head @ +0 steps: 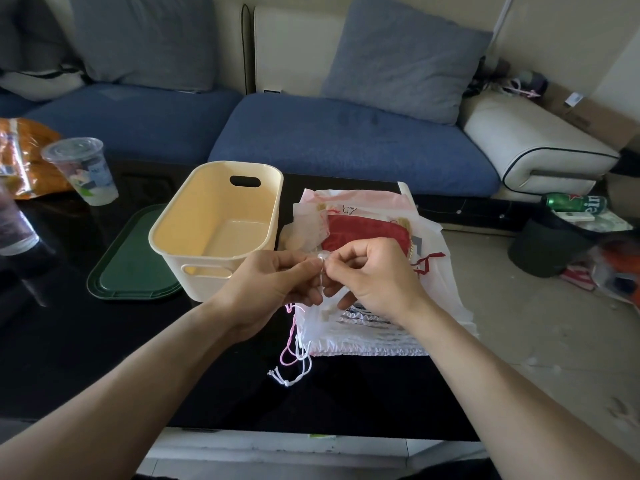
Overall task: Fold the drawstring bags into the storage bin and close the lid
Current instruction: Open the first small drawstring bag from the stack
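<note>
A cream storage bin (pixel 211 209) stands with nothing in it on the black table, its green lid (pixel 128 268) lying flat to its left. Right of the bin lies a pile of drawstring bags (pixel 367 265), with a red bag (pixel 363 233) on top and a white ruffled bag (pixel 363 336) at the near edge. My left hand (pixel 263 289) and my right hand (pixel 374 278) meet above the pile, both pinching a small white cord piece at the ruffled bag's top. White and pink drawstrings (pixel 294 355) hang below my hands.
A clear plastic cup (pixel 83 171) and an orange snack bag (pixel 24 157) sit at the table's far left. A blue sofa (pixel 346 140) runs behind the table. On the floor at the right are a dark bin (pixel 543 247), a green can (pixel 571 202) and litter.
</note>
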Demonstrator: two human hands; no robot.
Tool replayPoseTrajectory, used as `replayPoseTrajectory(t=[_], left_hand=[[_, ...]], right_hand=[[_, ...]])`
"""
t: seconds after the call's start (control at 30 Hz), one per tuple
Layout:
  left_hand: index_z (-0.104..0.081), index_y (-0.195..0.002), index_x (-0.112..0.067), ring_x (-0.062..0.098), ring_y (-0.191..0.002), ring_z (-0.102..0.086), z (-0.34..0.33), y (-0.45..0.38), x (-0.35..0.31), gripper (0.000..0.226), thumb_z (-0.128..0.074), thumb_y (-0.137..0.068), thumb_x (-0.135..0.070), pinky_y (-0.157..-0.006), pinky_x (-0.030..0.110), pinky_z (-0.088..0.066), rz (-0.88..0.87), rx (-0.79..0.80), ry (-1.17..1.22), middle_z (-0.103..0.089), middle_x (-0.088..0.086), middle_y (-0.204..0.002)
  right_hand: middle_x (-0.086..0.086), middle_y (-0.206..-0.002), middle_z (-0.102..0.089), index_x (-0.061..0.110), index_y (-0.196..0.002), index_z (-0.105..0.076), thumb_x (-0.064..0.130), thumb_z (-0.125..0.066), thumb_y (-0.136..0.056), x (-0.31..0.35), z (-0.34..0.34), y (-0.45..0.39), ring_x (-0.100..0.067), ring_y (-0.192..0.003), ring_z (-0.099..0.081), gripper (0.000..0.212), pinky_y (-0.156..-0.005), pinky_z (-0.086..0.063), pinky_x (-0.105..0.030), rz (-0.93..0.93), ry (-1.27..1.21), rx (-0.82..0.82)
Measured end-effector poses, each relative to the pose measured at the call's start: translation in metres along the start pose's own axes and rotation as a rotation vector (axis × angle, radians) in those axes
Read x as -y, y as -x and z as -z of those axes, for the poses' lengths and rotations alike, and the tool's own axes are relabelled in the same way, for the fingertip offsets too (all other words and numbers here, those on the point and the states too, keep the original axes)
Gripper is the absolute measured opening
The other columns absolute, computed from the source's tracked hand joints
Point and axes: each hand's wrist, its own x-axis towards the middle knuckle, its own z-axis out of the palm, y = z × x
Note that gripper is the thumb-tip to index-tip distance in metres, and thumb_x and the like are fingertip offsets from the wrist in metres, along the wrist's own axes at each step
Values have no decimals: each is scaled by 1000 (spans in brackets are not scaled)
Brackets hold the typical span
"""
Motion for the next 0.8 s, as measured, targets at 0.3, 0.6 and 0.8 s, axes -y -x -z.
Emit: replayPoseTrajectory(t=[0.3, 0.6, 0.8], left_hand=[[-71, -92, 5, 26, -67, -64, -1, 3, -1, 31, -58, -96, -23, -79, 44, -57, -98, -32, -152, -66, 32, -81], [-59, -102, 18, 20, -64, -56, -2, 6, -7, 42, -59, -89, -22, -67, 27, -52, -6, 163, 141, -58, 19, -82], [-65, -100, 17, 21, -63, -55, -5, 3, -5, 50, -64, -83, -30, -68, 28, -53, -54, -2, 37, -58, 24, -80]], right_hand=[[-11, -75, -76, 1, -92, -75, 10, -73, -90, 0, 4, 1, -29, -73, -76, 9, -49, -61, -37, -58, -106, 41], [-10, -64, -73, 7, -74, -72, 5, -74, -84, 4, -1, 1, -27, -57, -72, 10, -45, -56, -32, -2, -78, -33], [-13, -82, -77, 1, -93, -77, 15, -76, -89, 6, 6, 4, -30, -78, -77, 15, -48, -59, -32, -73, -216, 54]])
